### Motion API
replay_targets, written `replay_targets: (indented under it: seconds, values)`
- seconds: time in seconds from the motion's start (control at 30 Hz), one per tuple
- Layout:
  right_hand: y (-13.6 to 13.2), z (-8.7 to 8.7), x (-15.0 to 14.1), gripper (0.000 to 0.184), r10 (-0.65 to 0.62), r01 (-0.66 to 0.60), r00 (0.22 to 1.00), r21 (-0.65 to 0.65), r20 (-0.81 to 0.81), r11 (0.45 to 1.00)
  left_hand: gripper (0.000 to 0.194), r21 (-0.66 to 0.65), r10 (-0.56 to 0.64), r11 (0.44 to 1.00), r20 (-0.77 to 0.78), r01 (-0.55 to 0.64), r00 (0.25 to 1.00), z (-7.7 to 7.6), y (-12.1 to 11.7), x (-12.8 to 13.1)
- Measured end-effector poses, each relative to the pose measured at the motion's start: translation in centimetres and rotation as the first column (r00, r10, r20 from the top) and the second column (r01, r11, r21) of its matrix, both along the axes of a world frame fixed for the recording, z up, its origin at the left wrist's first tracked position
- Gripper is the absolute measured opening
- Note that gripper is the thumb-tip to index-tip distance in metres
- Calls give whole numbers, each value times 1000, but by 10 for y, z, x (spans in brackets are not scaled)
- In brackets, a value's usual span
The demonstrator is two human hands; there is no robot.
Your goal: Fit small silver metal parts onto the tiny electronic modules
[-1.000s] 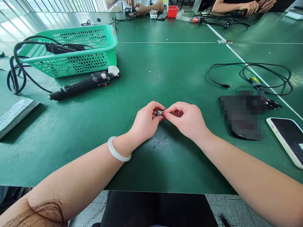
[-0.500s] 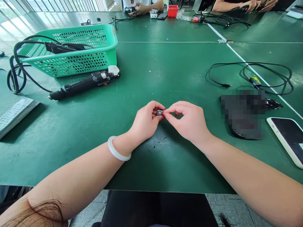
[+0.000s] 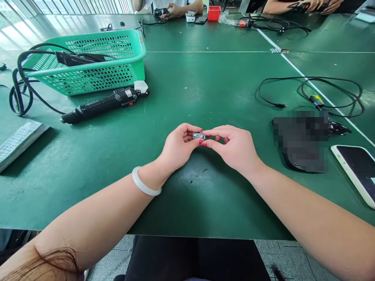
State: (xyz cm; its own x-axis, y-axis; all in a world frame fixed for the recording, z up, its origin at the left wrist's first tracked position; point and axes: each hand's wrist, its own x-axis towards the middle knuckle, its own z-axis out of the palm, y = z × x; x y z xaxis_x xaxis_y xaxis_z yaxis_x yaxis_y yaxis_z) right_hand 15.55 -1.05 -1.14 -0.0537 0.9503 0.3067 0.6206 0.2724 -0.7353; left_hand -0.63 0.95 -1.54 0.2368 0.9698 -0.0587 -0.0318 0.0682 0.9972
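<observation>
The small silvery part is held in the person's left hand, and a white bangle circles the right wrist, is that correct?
Not quite: the head view shows the white bangle circling the left wrist. The small silvery part is indeed held in the left hand.

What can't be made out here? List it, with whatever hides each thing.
Head view, throughout:
Small part: details too small, partly covered by the left hand.
Right hand: too small to tell whether it grips the part.
Dark item: surface masked by mosaic blur.
White-edged phone: cut off by the right edge.
Green basket: floor mostly hidden by its near wall.
</observation>
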Motion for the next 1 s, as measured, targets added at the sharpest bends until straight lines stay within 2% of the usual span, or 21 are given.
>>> replay_targets:
  seconds: [0.33,0.67,1.0]
  values:
    - [2,1,4,8,9,-7,997,22,-83,1000,27,-76,-64,995,107,72,992,2,0,-2]
    - [5,-1,9,9,14,-13,999,20,-46,1000,30,-57,-66,996,32,68,997,3,0,-2]
    - [10,-5,12,10,68,-69,998,104,17,992,28,-27,-59,998,-47,58,997,4,0,-3]
